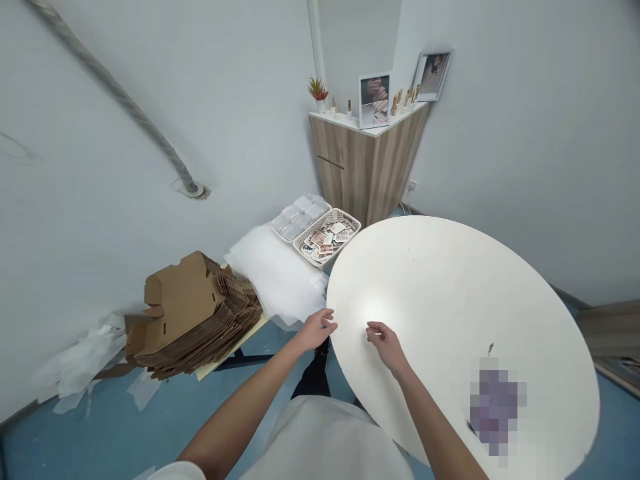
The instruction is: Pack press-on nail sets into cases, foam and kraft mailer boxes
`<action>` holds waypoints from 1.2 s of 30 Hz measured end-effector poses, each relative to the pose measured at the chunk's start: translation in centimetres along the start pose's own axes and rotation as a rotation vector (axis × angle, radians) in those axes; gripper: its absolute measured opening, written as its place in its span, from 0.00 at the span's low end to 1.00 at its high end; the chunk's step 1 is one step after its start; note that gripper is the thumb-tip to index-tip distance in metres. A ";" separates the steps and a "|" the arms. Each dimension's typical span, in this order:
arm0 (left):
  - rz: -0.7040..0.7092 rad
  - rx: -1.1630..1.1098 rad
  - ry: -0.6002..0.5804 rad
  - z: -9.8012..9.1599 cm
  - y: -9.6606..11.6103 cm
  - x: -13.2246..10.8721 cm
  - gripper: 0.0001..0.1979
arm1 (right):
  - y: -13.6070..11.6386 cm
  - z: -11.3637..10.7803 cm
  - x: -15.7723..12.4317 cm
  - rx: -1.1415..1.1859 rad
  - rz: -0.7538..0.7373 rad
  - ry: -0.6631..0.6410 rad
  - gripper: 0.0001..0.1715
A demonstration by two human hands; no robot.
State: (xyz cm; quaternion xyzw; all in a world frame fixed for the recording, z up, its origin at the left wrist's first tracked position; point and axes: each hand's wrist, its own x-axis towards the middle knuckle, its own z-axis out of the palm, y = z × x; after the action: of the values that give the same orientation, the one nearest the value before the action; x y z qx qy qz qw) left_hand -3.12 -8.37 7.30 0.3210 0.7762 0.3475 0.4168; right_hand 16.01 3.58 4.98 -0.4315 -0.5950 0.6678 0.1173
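My left hand [318, 328] hovers by the near-left rim of the white round table [450, 287], its fingers apart and nothing in them. My right hand [385, 341] is over the tabletop, palm turned inward. Its fingers are loosely bent, with a gap at the thumb and no object visible between them. Just beyond my left hand lies a pile of white foam sheets [275, 270]. Behind that, a white plastic basket [356, 227] holds several small printed cards [325, 241].
Flattened brown cardboard boxes [185, 300] are stacked at left. Clear plastic packs [303, 215] fill another basket. A wooden corner cabinet [350, 163] carries picture frames [374, 100], small bottles and a plant [319, 93]. A pixelated purple object [495, 407] lies on the table's right side.
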 end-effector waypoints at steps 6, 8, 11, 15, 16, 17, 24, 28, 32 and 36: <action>0.051 -0.029 0.090 -6.0 -1.4 6.4 0.20 | -2.8 3.6 6.3 -0.022 -0.009 0.037 0.23; 0.062 -0.031 0.107 -8.1 -1.8 8.8 0.20 | -3.9 5.1 8.7 -0.047 -0.002 0.041 0.22; 0.054 -0.046 0.107 -10.9 -2.3 12.4 0.21 | -5.5 7.3 12.2 -0.099 -0.019 0.060 0.22; -0.008 -0.125 0.076 -13.0 -2.6 16.6 0.25 | -7.4 9.8 16.5 -0.174 -0.043 0.097 0.20; -0.024 -0.161 0.060 -13.2 -2.5 17.5 0.26 | -7.9 10.2 17.6 -0.193 -0.050 0.104 0.20; -0.038 -0.203 0.050 -13.4 -2.4 18.4 0.28 | -8.2 10.7 18.6 -0.213 -0.059 0.113 0.19; -0.147 -0.449 0.054 -13.5 -2.3 23.0 0.32 | -10.0 13.2 25.3 -0.430 -0.138 0.127 0.16; -0.097 -0.402 0.103 -13.2 -3.1 25.4 0.32 | -9.9 14.1 28.3 -0.554 -0.191 0.145 0.16; -0.023 -0.273 0.156 -13.1 -3.5 27.3 0.29 | -9.4 15.0 30.0 -0.524 -0.154 0.194 0.21; 0.021 -0.246 0.155 -12.9 -3.7 28.2 0.26 | -9.1 16.0 30.5 -0.344 -0.057 0.193 0.26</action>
State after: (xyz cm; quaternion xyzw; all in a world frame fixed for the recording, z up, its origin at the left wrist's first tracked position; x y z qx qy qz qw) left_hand -27.74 8.32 -2.35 0.2479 0.7542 0.4681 0.3881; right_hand -16.98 15.28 -1.49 -0.4901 -0.6985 0.5082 0.1170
